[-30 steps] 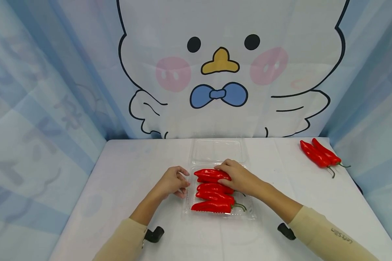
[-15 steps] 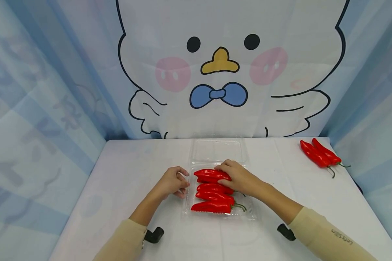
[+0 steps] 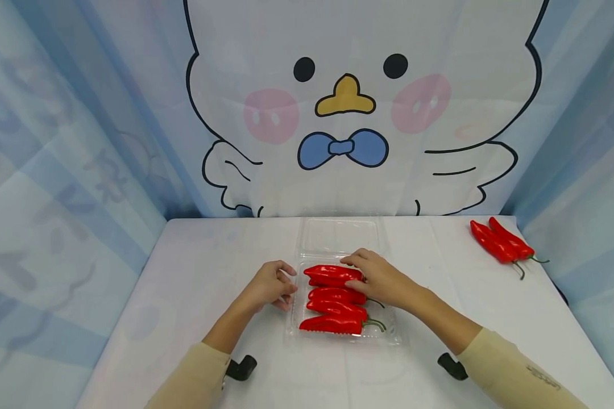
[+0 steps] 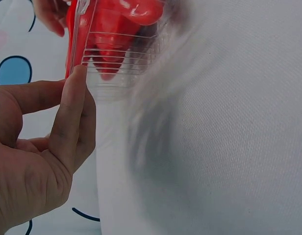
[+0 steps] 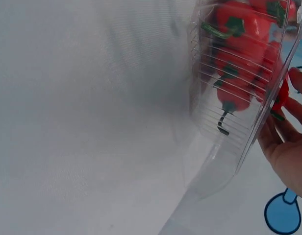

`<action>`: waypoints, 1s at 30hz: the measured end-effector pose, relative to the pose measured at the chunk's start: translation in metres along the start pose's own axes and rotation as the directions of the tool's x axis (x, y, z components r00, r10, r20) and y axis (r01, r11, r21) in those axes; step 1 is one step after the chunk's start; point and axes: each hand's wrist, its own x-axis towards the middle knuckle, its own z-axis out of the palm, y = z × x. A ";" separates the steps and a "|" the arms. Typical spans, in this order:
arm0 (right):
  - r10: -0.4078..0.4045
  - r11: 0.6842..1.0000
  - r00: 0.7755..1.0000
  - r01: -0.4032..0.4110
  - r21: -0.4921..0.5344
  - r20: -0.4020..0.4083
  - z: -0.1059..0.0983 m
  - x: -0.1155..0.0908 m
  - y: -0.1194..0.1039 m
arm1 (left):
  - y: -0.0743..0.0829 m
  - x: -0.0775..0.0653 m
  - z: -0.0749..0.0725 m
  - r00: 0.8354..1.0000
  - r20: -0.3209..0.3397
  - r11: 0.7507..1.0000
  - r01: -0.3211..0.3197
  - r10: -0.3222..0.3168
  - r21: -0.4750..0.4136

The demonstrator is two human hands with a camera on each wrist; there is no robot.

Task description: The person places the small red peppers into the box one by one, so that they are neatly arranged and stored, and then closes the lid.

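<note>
Several red chili peppers lie side by side in a clear plastic clamshell box, their stems to the right. Behind the box its transparent lid is folded back. At the left side, my left hand has relaxed fingers, with fingertips right at the box rim in the left wrist view. My right hand is over the box's right side, thumb and fingers spread apart around the stem end of the rearmost peppers. In the right wrist view its fingers are beside the rim.
Two more red peppers lie at the back right corner of the white-covered table. A curtain with a cartoon bird hangs behind the table, and blue curtains enclose both sides.
My right hand has shifted slightly right, its fingers drawing off the rearmost peppers, which stay in place. The left hand and the box have not moved.
</note>
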 end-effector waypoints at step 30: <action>0.101 0.995 0.975 -0.101 0.011 -0.198 -0.038 -0.040 0.050 | -0.003 0.001 0.000 1.000 0.002 1.000 -0.014 0.014 0.013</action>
